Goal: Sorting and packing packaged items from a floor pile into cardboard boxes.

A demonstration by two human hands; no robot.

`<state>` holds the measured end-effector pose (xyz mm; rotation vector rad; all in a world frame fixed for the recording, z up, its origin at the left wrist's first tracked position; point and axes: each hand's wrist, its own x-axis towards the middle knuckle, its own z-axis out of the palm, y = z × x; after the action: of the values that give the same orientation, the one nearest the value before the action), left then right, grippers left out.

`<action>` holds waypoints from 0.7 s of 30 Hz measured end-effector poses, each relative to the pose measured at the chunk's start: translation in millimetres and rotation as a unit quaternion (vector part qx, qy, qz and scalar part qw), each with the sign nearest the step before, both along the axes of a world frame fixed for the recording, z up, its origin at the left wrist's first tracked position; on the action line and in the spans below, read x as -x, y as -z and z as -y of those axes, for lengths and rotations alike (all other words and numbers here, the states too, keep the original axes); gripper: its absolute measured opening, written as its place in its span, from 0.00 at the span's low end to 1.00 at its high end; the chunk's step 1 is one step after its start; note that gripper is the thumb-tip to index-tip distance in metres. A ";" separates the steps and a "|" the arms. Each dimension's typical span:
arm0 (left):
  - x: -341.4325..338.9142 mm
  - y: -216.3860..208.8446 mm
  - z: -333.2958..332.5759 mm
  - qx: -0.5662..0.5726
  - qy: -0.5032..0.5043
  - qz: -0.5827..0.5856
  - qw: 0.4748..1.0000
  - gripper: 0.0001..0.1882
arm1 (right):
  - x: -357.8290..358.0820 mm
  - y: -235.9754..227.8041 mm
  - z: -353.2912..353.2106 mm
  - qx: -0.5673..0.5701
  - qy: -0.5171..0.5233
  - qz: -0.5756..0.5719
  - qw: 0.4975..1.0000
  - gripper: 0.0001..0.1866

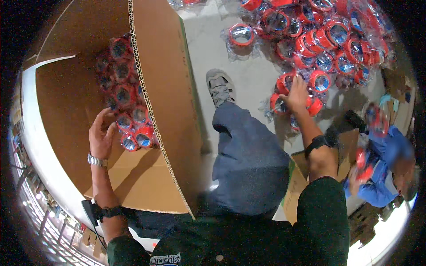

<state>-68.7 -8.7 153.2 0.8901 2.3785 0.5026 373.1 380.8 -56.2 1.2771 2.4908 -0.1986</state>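
Note:
Rolls of red tape [123, 94], wrapped in clear plastic, stand in rows inside a big cardboard box [166, 57] on the left. My left hand [102, 138] is in the box beside the nearest rolls, fingers curved and apart with nothing in them. On the right, my right hand [298, 95] rests at the near edge of a loose heap of the same wrapped rolls [314, 42]. Its fingers and thumb are spread over the rolls there, and I see none lifted. Blue labels show inside many of the cores.
One wrapped roll [241, 34] lies apart on the pale floor [248, 66]. My shoe [219, 87] stands between box and heap. At the right, a person in blue [377, 170] handles red rolls beside an open carton [296, 188]. Shelving [40, 208] stretches along the far left.

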 end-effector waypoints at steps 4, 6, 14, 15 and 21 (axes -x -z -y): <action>1.2 7.9 -4.2 -0.016 0.011 0.004 1.000 0.23 | 2.8 2.7 -8.5 -0.034 -0.007 0.043 0.998 0.51; 2.3 11.2 -0.7 -0.018 0.009 0.014 1.000 0.23 | 18.3 -0.7 -15.9 -0.029 -0.006 0.060 0.998 0.50; 7.3 6.7 3.0 -0.018 -0.014 0.029 0.999 0.24 | 26.1 24.4 6.0 -0.040 -0.102 -0.079 0.991 0.29; 8.5 8.9 3.6 -0.018 -0.016 0.029 0.999 0.24 | 28.8 28.8 7.7 -0.014 -0.114 -0.102 0.988 0.27; 8.8 11.5 7.5 -0.026 0.038 0.000 0.999 0.25 | 44.0 58.9 16.5 -0.063 -0.205 -0.076 0.974 0.07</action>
<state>-77.5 -16.3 141.7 0.9998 2.3306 0.5375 329.1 364.2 -115.0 0.7838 2.8716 -0.0375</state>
